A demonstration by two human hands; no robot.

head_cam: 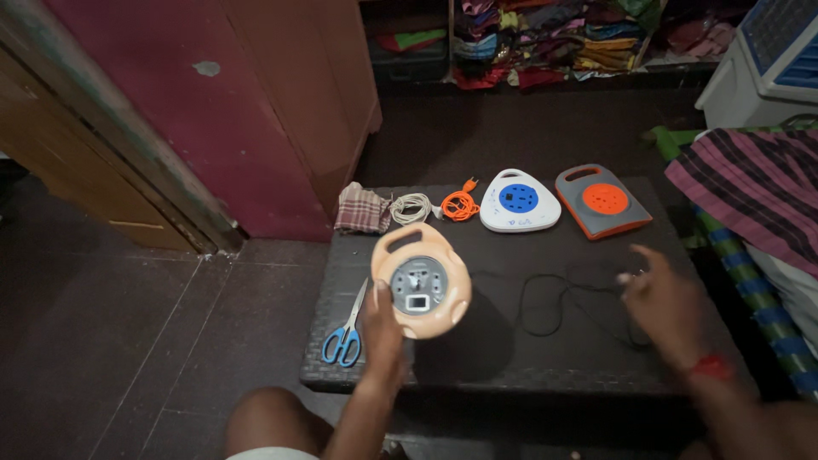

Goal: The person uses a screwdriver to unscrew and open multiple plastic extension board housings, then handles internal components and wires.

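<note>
Holding a peach-coloured cord reel (421, 282) upright above the dark surface (477, 349), the left hand (381, 328) grips its lower edge, the grey socket face turned toward the camera. The right hand (665, 302) hovers with fingers spread and loose, grasping nothing, just over a black cord (554, 302) lying between the hands. Blue-handled scissors (345, 336) lie just left of the left hand. Beyond the reel sit a white-and-blue reel (520, 202) and a grey-and-orange reel (602, 201).

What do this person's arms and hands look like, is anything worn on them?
Both arms are bare, with no sleeves or gloves. The left hand wears nothing visible. The right hand, somewhat blurred, has a thin red thread band around its wrist.
</note>
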